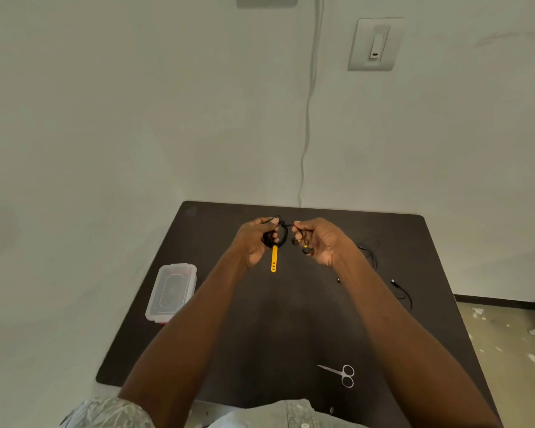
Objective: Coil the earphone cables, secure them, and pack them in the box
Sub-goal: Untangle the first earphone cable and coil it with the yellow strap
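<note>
1. Earphone cable (pixel 275 234), coiled black, sits mid-frame, gripped by the left hand (pixel 255 242); a yellow tie (pixel 274 259) hangs below it.
2. Right hand (pixel 317 240) pinches the cable's loose end and earbuds (pixel 305 249).
3. Clear box (pixel 171 291) lies left on the black table (pixel 291 319); scissors (pixel 342 374) lower right.

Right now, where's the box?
Head view: the box sits at the table's left edge, left of the left forearm, across from the scissors.
</note>
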A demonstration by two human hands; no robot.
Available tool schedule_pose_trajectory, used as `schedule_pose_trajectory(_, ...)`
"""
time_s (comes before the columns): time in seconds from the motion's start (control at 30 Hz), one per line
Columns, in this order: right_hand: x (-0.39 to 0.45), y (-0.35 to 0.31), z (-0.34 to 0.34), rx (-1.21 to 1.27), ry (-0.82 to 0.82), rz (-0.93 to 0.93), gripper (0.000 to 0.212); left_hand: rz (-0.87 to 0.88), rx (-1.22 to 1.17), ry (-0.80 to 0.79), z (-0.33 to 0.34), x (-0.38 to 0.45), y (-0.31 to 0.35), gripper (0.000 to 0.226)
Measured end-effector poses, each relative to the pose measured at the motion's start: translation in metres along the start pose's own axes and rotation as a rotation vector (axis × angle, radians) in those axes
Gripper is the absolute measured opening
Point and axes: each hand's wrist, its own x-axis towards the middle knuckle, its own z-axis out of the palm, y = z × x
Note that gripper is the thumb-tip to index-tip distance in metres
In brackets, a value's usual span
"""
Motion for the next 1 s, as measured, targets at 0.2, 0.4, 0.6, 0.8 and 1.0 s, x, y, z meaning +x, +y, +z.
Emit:
schedule_pose_trajectory(0.2,0.023,0.038,-0.027,-0.286,0.080,-0.206,0.025,-0.142,-0.001,0.048,-0.009,0.003,-0.021,0.012)
schedule_pose_trajectory(0.4,0.044,0.083,-0.034,-0.248,0.000,-0.144,0.025,-0.294,-0.028,0.030,-0.033,0.007,-0.061,0.008)
schedule_pose_trajectory(0.6,0.066,0.129,-0.020,-0.125,0.063,0.107,0.018,-0.376,-0.060,0.058,-0.056,0.023,-0.091,0.024)
schedule_pose_trajectory(0.8,0.092,0.159,-0.002,-0.240,0.270,0.149,0.015,-0.485,0.186,0.078,-0.077,0.046,-0.116,0.028)
schedule_pose_trajectory(1.0,0.113,0.172,0.020,-0.557,0.471,0.075,0.023,-0.380,0.614,0.237,-0.105,0.067,-0.133,0.019)
